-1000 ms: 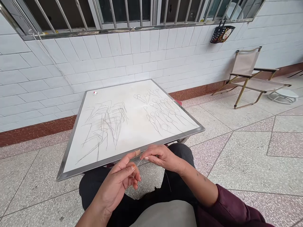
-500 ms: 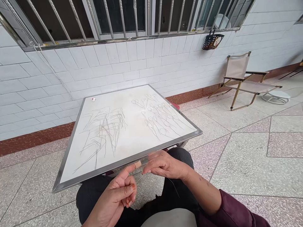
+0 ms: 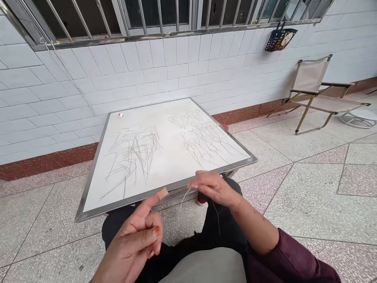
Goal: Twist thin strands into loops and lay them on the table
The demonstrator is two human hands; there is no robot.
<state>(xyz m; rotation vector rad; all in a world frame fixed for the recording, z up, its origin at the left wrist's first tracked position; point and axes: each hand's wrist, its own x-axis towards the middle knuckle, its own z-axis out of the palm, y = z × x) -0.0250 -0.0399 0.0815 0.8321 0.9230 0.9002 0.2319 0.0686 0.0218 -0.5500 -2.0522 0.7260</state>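
Observation:
My right hand (image 3: 215, 190) is in front of the table's near edge, its thumb and forefinger pinched on a thin wire (image 3: 185, 197). One end of the wire hangs below the fingertips, and another length trails down under the palm. To the left, my left hand (image 3: 138, 232) points its forefinger outward, with a tan bandage (image 3: 162, 193) on the tip. Its other fingers are curled near the thumb, and no wire shows in it. On the white table (image 3: 167, 165) lie bent wires (image 3: 129, 157) at left and wires with looped ends (image 3: 206, 137) at right.
A small white and red object (image 3: 121, 115) sits at the table's far left corner. Behind stands a tiled wall (image 3: 132, 84) under a barred window. At right are a folding chair (image 3: 312, 76), a low round stool (image 3: 359, 118) and a hanging black basket (image 3: 278, 41).
My hands have moved apart, the right one up and to the right, the left one leftward. The wire that reached between them now hangs from my right hand alone. The view has shifted slightly.

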